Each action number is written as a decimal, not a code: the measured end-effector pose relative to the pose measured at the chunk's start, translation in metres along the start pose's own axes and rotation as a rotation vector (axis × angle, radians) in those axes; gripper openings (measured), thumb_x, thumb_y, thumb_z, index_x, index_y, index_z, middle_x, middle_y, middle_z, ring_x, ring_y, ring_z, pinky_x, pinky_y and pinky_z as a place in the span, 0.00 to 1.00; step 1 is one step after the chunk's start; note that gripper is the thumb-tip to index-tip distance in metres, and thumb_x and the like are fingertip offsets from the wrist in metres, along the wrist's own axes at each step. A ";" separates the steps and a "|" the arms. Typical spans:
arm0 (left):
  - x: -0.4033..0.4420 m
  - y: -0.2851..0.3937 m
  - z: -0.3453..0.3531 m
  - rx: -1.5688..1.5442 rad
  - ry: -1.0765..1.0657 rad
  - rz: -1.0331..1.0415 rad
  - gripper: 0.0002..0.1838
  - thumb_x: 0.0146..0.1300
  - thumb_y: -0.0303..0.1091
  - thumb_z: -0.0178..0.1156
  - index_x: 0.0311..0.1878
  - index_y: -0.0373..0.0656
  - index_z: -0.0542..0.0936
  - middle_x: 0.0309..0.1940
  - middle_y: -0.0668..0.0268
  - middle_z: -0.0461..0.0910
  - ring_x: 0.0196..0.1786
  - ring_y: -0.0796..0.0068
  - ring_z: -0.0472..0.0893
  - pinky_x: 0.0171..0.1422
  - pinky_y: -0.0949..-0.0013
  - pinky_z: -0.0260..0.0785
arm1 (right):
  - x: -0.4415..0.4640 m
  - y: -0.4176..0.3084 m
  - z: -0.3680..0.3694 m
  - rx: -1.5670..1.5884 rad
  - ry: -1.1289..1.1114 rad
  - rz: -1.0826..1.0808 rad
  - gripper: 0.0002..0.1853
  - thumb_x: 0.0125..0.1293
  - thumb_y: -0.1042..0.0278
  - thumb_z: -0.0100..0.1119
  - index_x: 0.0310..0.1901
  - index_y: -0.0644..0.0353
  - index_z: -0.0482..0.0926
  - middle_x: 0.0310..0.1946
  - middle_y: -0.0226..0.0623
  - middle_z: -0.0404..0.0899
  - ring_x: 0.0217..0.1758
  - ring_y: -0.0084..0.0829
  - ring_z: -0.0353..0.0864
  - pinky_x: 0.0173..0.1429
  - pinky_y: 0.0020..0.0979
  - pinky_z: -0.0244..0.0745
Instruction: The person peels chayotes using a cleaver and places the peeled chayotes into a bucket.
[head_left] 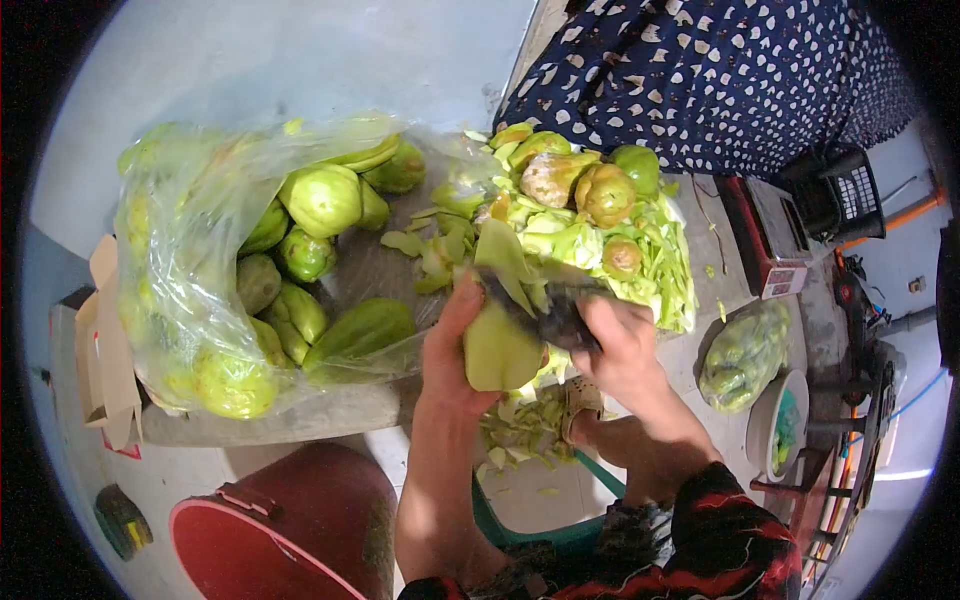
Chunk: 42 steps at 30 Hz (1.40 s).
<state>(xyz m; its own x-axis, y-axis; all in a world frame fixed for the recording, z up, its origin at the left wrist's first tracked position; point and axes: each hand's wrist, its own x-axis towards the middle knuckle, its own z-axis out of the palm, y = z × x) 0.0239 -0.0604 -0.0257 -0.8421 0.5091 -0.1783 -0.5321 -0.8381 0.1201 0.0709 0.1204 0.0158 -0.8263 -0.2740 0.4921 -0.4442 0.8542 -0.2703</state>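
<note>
Two bare hands meet near the middle of my head-camera feed, around one chayote [503,352]. It looks smooth and pale yellow-green, bare of skin over the part I can see, with a broad, rounded lower end. It is held up off the bench, in front of loose peelings. The left hand [450,345] is wrapped around its side, thumb pointing up along it. The right hand [622,345] is closed around a dark tool [568,318], too blurred for me to say whether it is a knife or a peeler. A pale green strip [500,255] stands up at the tool's edge; I cannot tell whether it is attached.

Over to the left, I see a clear plastic bag [200,170] lying open on the grey bench [270,428], with glossy, furrowed green chayotes [325,198] inside. Past the right hand, a heap of peelings [660,270] carries several browned chayotes [605,193]. A red bucket [290,520] shows below, near the bench.
</note>
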 end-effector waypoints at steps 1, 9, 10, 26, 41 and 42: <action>-0.002 0.001 -0.003 0.037 -0.029 -0.073 0.30 0.64 0.54 0.54 0.61 0.41 0.72 0.46 0.52 0.81 0.47 0.53 0.82 0.52 0.45 0.77 | 0.001 0.006 0.007 -0.035 0.006 0.067 0.16 0.43 0.78 0.65 0.36 0.61 0.72 0.21 0.44 0.73 0.22 0.48 0.75 0.27 0.39 0.70; -0.005 0.001 -0.001 0.113 -0.016 -0.121 0.30 0.66 0.57 0.51 0.60 0.43 0.72 0.41 0.50 0.80 0.37 0.55 0.80 0.32 0.55 0.71 | 0.008 0.017 0.014 -0.054 -0.053 0.426 0.09 0.55 0.78 0.60 0.33 0.61 0.68 0.20 0.49 0.74 0.24 0.54 0.77 0.29 0.44 0.72; -0.003 0.004 0.001 0.115 -0.022 -0.110 0.30 0.66 0.57 0.51 0.60 0.43 0.72 0.41 0.50 0.80 0.37 0.55 0.80 0.32 0.55 0.71 | 0.013 0.018 0.011 -0.020 -0.074 0.507 0.09 0.57 0.76 0.60 0.34 0.62 0.68 0.22 0.52 0.76 0.26 0.56 0.78 0.30 0.47 0.73; 0.010 0.012 -0.006 -0.065 0.073 0.066 0.29 0.63 0.57 0.51 0.59 0.46 0.73 0.37 0.55 0.80 0.39 0.59 0.81 0.45 0.55 0.76 | 0.001 -0.010 0.020 0.066 0.200 -0.443 0.14 0.46 0.85 0.64 0.25 0.61 0.66 0.17 0.30 0.62 0.17 0.29 0.65 0.18 0.30 0.57; 0.003 0.012 0.009 -0.017 0.124 0.111 0.24 0.60 0.51 0.55 0.51 0.40 0.76 0.36 0.58 0.81 0.38 0.61 0.82 0.47 0.59 0.77 | -0.001 0.003 0.012 0.061 0.090 -0.332 0.13 0.42 0.71 0.60 0.31 0.67 0.72 0.19 0.37 0.63 0.19 0.35 0.68 0.20 0.36 0.62; 0.003 0.012 0.005 0.008 0.038 0.066 0.23 0.61 0.49 0.55 0.51 0.41 0.76 0.37 0.58 0.81 0.38 0.62 0.82 0.47 0.60 0.77 | -0.001 0.001 0.012 0.061 0.090 -0.325 0.13 0.42 0.71 0.60 0.31 0.67 0.72 0.19 0.37 0.63 0.19 0.35 0.68 0.20 0.36 0.62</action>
<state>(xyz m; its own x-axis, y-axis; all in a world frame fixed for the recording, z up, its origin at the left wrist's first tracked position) 0.0146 -0.0683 -0.0197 -0.8713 0.4453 -0.2064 -0.4768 -0.8677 0.1406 0.0676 0.1163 0.0055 -0.6054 -0.4855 0.6307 -0.7017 0.6995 -0.1351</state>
